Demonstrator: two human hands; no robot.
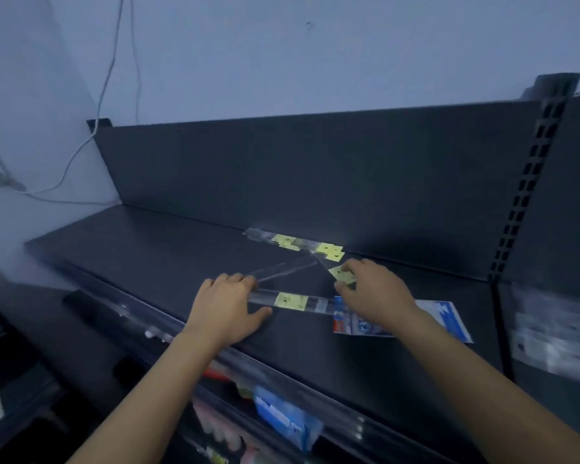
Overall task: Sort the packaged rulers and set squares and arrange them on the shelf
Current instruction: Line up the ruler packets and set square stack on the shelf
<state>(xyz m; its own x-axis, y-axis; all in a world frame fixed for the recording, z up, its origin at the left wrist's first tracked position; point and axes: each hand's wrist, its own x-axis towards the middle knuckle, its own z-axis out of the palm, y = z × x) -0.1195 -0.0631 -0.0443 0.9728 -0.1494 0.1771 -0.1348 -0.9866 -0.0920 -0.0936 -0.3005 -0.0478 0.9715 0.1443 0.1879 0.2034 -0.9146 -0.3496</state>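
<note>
A pale wall (315, 45) rises ahead of me, with a white cable (106, 78) hanging down it on my left. On my right stands a dark slotted upright (529, 169), and beyond it blurred white labels (549, 333). Low in front of me sits a blue packet (282, 420), too blurred to read.

A single wide-angle head view stands just in front of the shelf (141, 249), above its front edge. It faces forward and down onto the shelf top, near enough that the person's forearms (154, 390) enter from the bottom border. The frame is tilted: the shelf's back panel (282, 169) rises rightward, with the wall (315, 45) behind it and the lower tiers (282, 416) beneath its front edge.
</note>
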